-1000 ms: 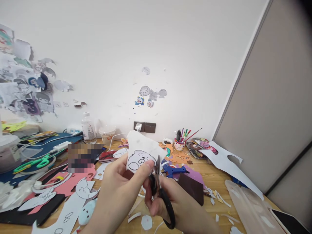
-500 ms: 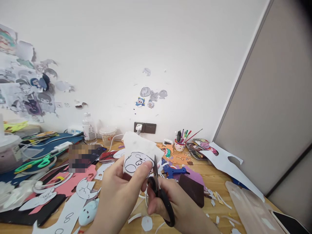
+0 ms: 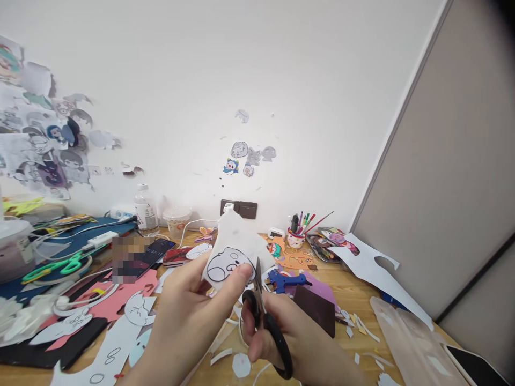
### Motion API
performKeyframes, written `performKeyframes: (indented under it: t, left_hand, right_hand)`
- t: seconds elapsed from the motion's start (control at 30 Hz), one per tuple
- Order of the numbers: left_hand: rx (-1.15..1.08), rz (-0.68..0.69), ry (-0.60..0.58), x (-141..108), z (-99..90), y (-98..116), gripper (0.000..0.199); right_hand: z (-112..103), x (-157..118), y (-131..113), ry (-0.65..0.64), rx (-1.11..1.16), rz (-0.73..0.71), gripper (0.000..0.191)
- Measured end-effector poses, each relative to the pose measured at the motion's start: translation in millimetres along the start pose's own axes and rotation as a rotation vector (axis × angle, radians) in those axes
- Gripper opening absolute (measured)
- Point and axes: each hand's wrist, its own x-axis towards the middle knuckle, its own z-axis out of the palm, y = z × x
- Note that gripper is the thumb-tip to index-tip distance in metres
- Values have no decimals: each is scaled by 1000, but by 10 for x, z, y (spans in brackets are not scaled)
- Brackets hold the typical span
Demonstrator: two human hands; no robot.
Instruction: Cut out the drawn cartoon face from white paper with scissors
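Note:
A white paper piece [image 3: 237,238] with a round cartoon animal drawn in black outline is pinched in my left hand [image 3: 195,311], the thumb lying over the drawing's lower right. My right hand [image 3: 287,332] has its fingers through the handles of black-handled scissors [image 3: 273,327]. The scissor blades point upward at the right edge of the drawing, close to my left thumb, and overlap the paper. Both hands are raised over the wooden table [image 3: 346,292].
Paper scraps [image 3: 241,365] lie below the hands. A blue glue gun [image 3: 287,281], dark brown square [image 3: 316,310] and pen cup [image 3: 296,239] are to the right. Leftward are green scissors [image 3: 56,267], a phone [image 3: 155,254], a bottle [image 3: 145,212] and paper cutouts [image 3: 110,343].
The paper has turned in my left hand, its upper part tipping differently, and my left hand has shifted slightly left. The scissors remain at the drawing's right edge.

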Motion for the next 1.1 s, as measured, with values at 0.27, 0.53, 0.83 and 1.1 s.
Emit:
performKeyframes:
  t: [0.27,0.53,0.83,1.1]
  left_hand:
    - [44,-7,-57,46,-76,-39,30]
    - [95,164,-164,68,-60,-50,28]
    - [149,187,-196,98,-105,-98,30]
    - [98,184,-243,104,-164,-86,32]
  right_hand:
    - [-56,12,94,44,-94,5,39]
    - [-57,-11,34,-27,17,55,41]
    - [-71,-1,72,-39,-26,18,42]
    - [-83,-17,10,-23,-113,-17,35]
